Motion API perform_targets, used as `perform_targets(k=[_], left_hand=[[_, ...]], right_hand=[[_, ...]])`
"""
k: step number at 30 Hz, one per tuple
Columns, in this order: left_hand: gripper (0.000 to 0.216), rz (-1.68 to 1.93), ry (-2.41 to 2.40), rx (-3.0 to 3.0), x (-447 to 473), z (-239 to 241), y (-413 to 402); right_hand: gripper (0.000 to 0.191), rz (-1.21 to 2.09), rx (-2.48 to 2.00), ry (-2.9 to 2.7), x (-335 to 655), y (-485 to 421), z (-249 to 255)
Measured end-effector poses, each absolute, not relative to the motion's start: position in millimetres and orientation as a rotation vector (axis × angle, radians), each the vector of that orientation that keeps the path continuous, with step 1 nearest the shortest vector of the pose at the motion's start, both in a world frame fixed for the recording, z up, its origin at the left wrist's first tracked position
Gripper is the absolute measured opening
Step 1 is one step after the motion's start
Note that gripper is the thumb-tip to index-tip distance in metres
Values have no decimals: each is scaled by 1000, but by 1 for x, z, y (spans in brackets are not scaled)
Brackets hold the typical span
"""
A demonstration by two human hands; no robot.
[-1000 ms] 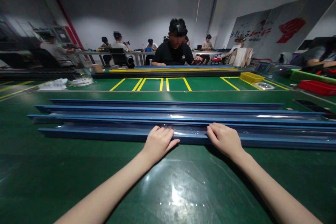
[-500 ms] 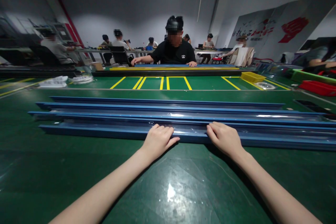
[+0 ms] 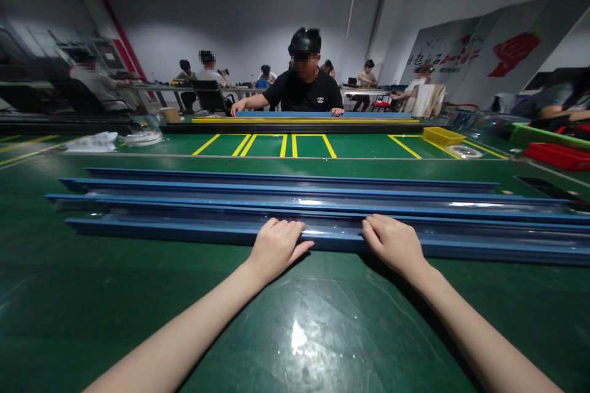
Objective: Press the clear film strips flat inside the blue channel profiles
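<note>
As we grip the nearest blue channel (image 3: 175, 232), it lies on the bench (image 3: 295, 301)

Our left hand (image 3: 278, 247) has its fingers curled over it, thumb apart; our right hand (image 3: 394, 242) hooks it too, fingers folded. More blue channels (image 3: 295, 180) lie just behind. Toward the right we see a yellow tray (image 3: 441, 136), a red tray (image 3: 557, 157) and a green tray (image 3: 544, 137), whose contents we cannot make out.

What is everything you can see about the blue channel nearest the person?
The blue channel is long and straight, with raised walls and a glossy, plastic-looking inside. It lies crosswise on the green tabletop, right end out of frame. The left hand and right hand lie over its near wall, most fingertips hidden.
</note>
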State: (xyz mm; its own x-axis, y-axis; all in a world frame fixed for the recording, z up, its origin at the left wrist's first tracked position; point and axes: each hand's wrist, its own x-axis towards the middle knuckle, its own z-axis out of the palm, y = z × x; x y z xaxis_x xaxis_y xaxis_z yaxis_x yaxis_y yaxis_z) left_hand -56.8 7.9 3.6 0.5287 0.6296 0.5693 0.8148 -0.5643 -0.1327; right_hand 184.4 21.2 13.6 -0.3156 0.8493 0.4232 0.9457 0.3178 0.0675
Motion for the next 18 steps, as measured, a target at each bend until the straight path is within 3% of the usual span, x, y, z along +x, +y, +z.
perform_targets(k=[18], left_hand=[[28,-715,-1221,-2400,-57,2,8]], right_hand=[[38,-440,-1604,-2276,185,22,13]])
